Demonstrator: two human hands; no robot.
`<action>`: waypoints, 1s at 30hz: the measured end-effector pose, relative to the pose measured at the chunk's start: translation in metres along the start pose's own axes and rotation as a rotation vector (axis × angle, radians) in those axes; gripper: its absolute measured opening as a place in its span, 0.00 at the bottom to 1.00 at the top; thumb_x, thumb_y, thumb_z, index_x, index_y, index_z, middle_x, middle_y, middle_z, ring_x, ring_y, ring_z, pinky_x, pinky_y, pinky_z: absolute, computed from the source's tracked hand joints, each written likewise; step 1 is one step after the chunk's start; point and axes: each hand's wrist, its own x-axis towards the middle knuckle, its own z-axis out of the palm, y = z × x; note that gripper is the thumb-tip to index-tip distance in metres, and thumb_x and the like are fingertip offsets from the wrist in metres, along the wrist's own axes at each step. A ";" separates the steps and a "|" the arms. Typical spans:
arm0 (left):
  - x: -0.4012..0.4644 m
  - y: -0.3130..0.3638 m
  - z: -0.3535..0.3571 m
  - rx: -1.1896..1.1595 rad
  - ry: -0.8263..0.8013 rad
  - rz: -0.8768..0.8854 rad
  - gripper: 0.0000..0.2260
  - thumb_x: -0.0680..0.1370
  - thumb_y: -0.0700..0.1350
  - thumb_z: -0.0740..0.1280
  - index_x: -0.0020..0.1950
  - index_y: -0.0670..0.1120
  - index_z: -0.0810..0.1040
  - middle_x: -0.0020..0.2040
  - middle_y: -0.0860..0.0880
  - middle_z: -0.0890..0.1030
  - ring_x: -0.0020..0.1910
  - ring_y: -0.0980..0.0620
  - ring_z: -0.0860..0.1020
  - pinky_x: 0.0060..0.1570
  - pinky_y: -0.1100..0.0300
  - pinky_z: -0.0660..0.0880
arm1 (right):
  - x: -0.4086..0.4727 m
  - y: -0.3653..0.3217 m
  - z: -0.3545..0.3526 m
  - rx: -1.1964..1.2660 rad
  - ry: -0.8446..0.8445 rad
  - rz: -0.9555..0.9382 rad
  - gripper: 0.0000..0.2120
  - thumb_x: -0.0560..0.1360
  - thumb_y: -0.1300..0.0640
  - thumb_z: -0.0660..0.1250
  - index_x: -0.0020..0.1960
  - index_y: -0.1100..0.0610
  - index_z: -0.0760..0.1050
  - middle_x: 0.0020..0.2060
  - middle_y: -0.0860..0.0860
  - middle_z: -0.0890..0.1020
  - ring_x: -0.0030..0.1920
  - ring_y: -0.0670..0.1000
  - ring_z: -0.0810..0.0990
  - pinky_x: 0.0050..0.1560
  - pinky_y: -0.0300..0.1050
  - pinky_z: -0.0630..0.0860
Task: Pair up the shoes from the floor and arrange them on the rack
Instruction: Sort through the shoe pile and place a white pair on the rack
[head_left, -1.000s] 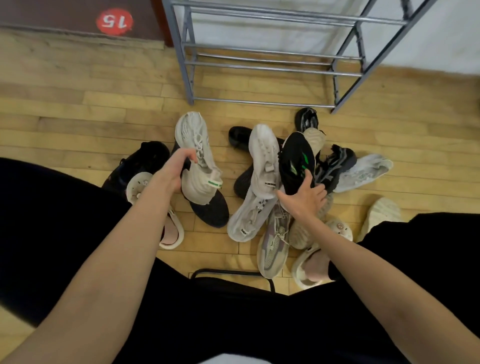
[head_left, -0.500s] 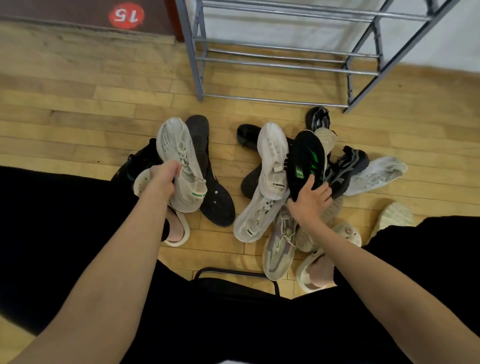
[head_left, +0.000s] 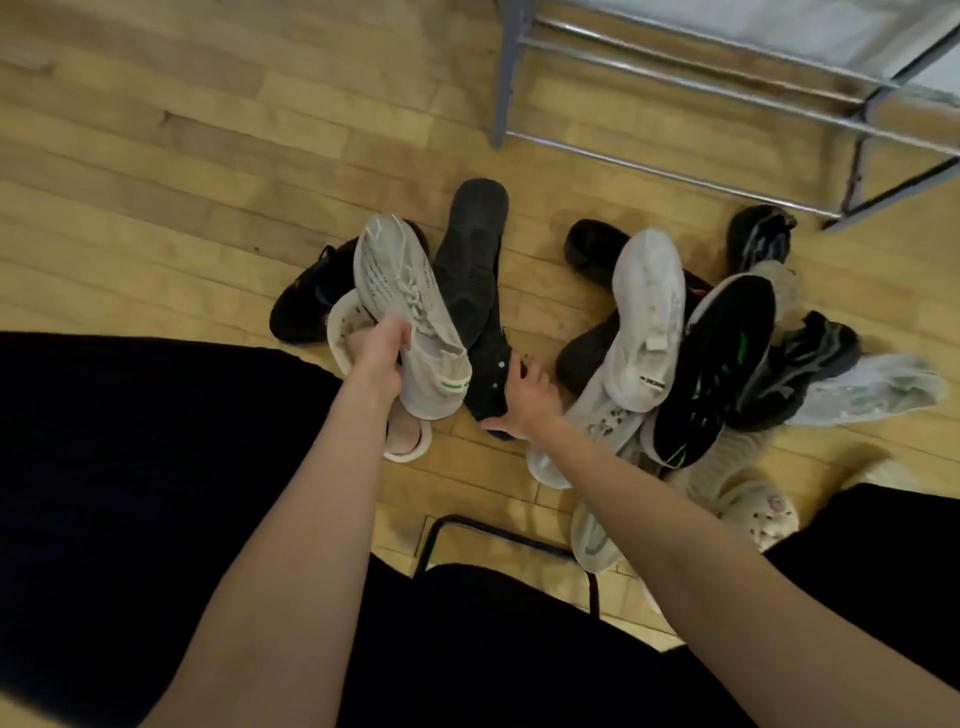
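My left hand (head_left: 382, 348) grips a white knit sneaker (head_left: 410, 322) with a green heel tag and holds it above the floor, toe pointing away. Just right of it a black shoe (head_left: 472, 280) lies sole up. My right hand (head_left: 524, 397) touches that shoe's heel end with fingers spread; motion blur hides whether they close on it. Further right is a pile with a matching white sneaker (head_left: 649, 322), a black shoe with green marks (head_left: 717, 364), a dark grey sneaker (head_left: 800, 364) and a pale sneaker (head_left: 872, 389). The metal rack (head_left: 675, 88) stands at the back right.
A black sneaker (head_left: 306, 301) lies left of my left hand. More black shoes (head_left: 592, 244) (head_left: 758, 234) lie near the rack's foot. My feet wear cream slippers (head_left: 758, 514). A black chair frame (head_left: 493, 530) sits between my legs on the wooden floor.
My right hand let go of the black shoe with green marks and moved left to the sole-up black shoe. My left hand drew the white sneaker slightly left. The view swung left.
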 end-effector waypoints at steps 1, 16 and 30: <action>0.003 -0.001 0.001 -0.014 -0.001 -0.001 0.13 0.70 0.27 0.58 0.37 0.45 0.69 0.39 0.49 0.74 0.37 0.54 0.73 0.33 0.63 0.72 | 0.003 -0.005 0.006 0.022 -0.009 0.025 0.59 0.66 0.41 0.75 0.77 0.62 0.37 0.73 0.65 0.55 0.72 0.65 0.61 0.68 0.56 0.64; 0.020 0.005 -0.006 0.087 0.028 -0.012 0.15 0.66 0.27 0.57 0.49 0.38 0.73 0.41 0.49 0.77 0.38 0.52 0.74 0.34 0.63 0.71 | -0.002 0.031 -0.040 0.409 -0.034 -0.120 0.53 0.65 0.48 0.77 0.78 0.55 0.47 0.71 0.58 0.64 0.70 0.58 0.65 0.62 0.47 0.68; 0.007 0.003 0.005 0.223 -0.014 0.020 0.16 0.55 0.33 0.59 0.42 0.37 0.72 0.47 0.45 0.77 0.47 0.45 0.75 0.39 0.58 0.71 | -0.035 0.094 -0.124 1.232 -0.080 0.174 0.12 0.77 0.48 0.59 0.52 0.54 0.74 0.44 0.52 0.79 0.43 0.50 0.80 0.38 0.42 0.75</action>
